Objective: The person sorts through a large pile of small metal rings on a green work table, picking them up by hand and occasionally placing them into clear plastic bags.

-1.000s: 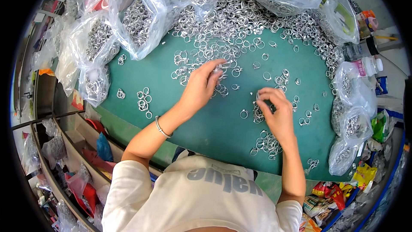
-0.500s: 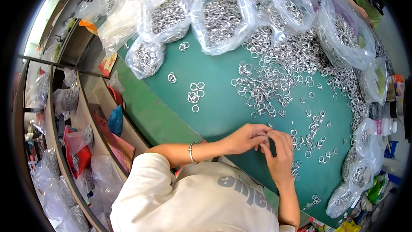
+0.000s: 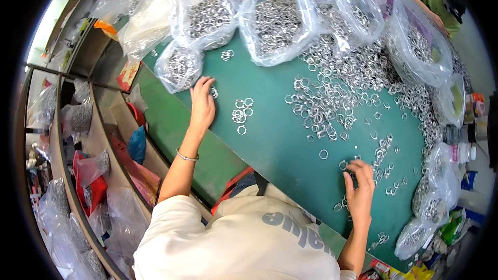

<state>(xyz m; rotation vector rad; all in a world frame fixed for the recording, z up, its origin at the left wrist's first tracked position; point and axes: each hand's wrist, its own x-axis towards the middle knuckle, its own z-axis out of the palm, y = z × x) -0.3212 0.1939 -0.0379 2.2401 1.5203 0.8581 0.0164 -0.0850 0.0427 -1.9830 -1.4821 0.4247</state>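
Note:
My left hand [image 3: 203,106] reaches over the table's left part, fingers stretched and slightly apart, beside a small clump of silver rings [image 3: 213,92]. Whether a ring lies under its fingertips is hidden. My right hand [image 3: 360,189] hovers low at the near right, thumb and curved fingers apart. Close to its fingertips lies a single ring [image 3: 343,165], and a few more rings [image 3: 340,207] lie by its wrist side. Another lone ring [image 3: 323,154] rests further left. Between the hands sits a loose group of rings [image 3: 241,110].
A large heap of rings [image 3: 358,65] spreads over the green table [image 3: 270,145]. Open clear bags of rings [image 3: 277,23] line the far edge, and more bags [image 3: 433,210] stand at the right. Shelves [image 3: 98,140] with bags are at the left. Another person [image 3: 433,0] is at the far right.
My hands were together at the near table edge and have parted. The left went far left to the small ring clump; the right moved right and down. A lone ring now shows on the table.

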